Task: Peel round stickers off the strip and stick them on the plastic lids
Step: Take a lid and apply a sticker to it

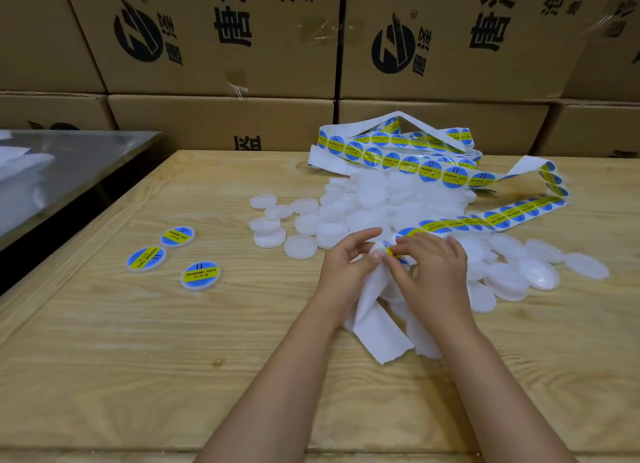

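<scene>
Nearest, at six o'clock from the hands, the spent backing paper (377, 327) trails bare and white over the wooden table (138, 376). It lies slack, likely because its stickers are already used. Just beyond it the left hand (346, 261) pinches the backing at the strip's working end, seemingly to steady it. The right hand (433, 272) pinches the edge of a blue-and-yellow round sticker (394, 253), apparently to lift it free.

At nine o'clock, well apart, three labelled lids (201, 275) lie face up, probably set aside as finished. From twelve to three o'clock spreads the pile of plain white plastic lids (367, 206), heaped within easy reach. At one o'clock, farther off, the sticker strip (429, 173) loops loosely over the pile and feeds toward the hands. Cardboard cartons (221, 36) wall the back.
</scene>
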Motion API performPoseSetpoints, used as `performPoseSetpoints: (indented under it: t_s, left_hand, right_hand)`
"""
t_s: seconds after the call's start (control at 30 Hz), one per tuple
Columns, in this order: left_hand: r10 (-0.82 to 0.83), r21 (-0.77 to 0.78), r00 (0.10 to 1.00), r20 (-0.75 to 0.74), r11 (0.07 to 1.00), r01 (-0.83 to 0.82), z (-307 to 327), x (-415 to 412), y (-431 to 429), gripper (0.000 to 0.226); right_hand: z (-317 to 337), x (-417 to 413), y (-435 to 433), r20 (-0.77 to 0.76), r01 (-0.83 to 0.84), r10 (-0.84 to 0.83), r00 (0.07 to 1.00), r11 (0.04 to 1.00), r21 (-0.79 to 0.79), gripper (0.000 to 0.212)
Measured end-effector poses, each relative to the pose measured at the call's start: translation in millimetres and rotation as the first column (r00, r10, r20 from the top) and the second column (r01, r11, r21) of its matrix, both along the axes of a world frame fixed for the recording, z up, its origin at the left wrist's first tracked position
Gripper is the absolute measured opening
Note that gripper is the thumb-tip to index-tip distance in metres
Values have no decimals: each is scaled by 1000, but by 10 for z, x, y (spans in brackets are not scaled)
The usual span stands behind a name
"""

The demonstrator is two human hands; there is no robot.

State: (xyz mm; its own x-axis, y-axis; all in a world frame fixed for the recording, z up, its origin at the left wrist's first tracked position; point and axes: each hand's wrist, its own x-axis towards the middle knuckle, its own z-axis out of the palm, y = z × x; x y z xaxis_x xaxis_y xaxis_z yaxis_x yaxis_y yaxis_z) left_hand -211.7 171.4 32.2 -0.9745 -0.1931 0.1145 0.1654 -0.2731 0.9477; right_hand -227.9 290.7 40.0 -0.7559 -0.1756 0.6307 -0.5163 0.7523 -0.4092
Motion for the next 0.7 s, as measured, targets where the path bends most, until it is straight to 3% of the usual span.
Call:
performPoseSetpoints:
  t_s: [0.1, 0.27, 0.4, 0.53, 0.6, 0.7]
  left_hand:
    - [49, -128, 998, -34, 990, -53, 1, 6, -19, 36]
    - [53, -219, 996, -73, 973, -68, -13, 9, -41, 40]
    - [76, -271, 994, -75, 958, -94, -45, -2, -47, 32]
    - [87, -306, 996, -14, 948, -87, -57, -4, -72, 30]
    - [63, -273, 998, 25, 961, -54, -40, 5, -83, 33]
    - [-26, 17, 999, 47, 1000, 25, 24, 10, -96, 30]
  right_hand:
    - [17, 13, -2, -2, -17, 17, 1000, 1000, -19, 5]
    - [47, 12, -8, 137, 25, 4, 991, 978, -208, 6]
    - [77, 14, 18, 74, 79, -58, 996, 944, -322, 8]
    - [124, 48, 20, -125, 27, -77, 989, 933, -358, 10]
    - [134, 65, 12, -231, -26, -61, 971, 935, -353, 11]
    - [117, 94, 1, -346, -115, 15, 938, 956, -269, 16]
